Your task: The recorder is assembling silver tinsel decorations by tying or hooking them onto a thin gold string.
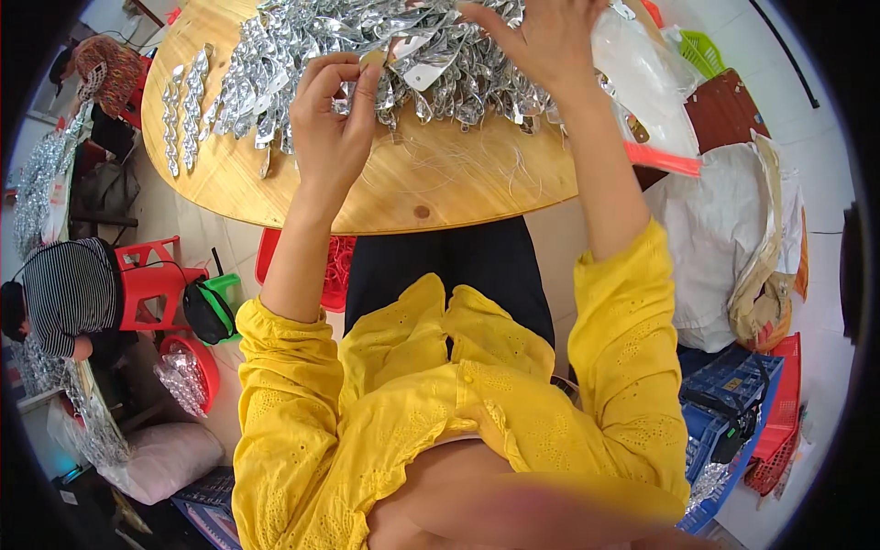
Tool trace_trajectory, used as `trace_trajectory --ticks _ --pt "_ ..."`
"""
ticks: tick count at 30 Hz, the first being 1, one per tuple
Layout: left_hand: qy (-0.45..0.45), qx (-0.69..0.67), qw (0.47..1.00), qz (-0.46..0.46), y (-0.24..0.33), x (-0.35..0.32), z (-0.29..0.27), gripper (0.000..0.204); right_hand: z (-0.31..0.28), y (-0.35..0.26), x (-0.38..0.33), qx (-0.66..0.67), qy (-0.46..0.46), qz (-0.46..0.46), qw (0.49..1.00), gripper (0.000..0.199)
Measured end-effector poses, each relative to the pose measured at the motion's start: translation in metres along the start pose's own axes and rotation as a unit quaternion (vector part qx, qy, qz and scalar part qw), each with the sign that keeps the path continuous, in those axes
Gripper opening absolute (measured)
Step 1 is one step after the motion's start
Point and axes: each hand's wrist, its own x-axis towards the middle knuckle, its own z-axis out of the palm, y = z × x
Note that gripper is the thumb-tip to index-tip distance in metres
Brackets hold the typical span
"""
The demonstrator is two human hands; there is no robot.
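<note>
A heap of shiny silver twisted pieces [293, 46] covers the far part of the round wooden table [403, 206]. At the heap's near side my left hand [332, 119] pinches a flat silver piece [426, 66] by its end between thumb and forefinger. The piece has a small hole, and a yellowish bit shows at my fingertips. My right hand [541, 46] is over the right part of the heap, thumb stretched away from the fingers. Its fingertips run to the top edge of the picture. Thin clear threads [458, 165] lie loose on the wood between my forearms.
Two silver strips [194, 105] lie at the table's left. White plastic bags [642, 82] and a red strip [662, 158] are at its right edge. A large white sack [710, 243] stands beside it. Other people sit at the left, near a red stool [151, 284].
</note>
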Motion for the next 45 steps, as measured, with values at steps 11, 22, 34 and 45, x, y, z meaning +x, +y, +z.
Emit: trace_trajectory --ticks 11,22,34,45 --pt "0.074 -0.064 0.988 0.121 0.025 0.006 -0.007 0.002 0.037 0.034 0.043 0.102 -0.255 0.043 0.961 0.056" --pt "0.319 -0.179 0.893 0.261 0.082 0.012 -0.118 0.034 0.015 0.039 0.047 0.174 -0.310 0.083 0.931 0.060" --pt "-0.123 -0.265 0.847 -0.445 0.046 -0.111 -0.066 0.028 -0.100 0.032 -0.089 0.286 -0.307 0.160 0.893 0.010" --pt "-0.203 -0.327 0.762 -0.521 0.055 -0.128 -0.025 0.027 -0.106 0.009 -0.224 0.710 -0.193 0.669 0.104 0.043"
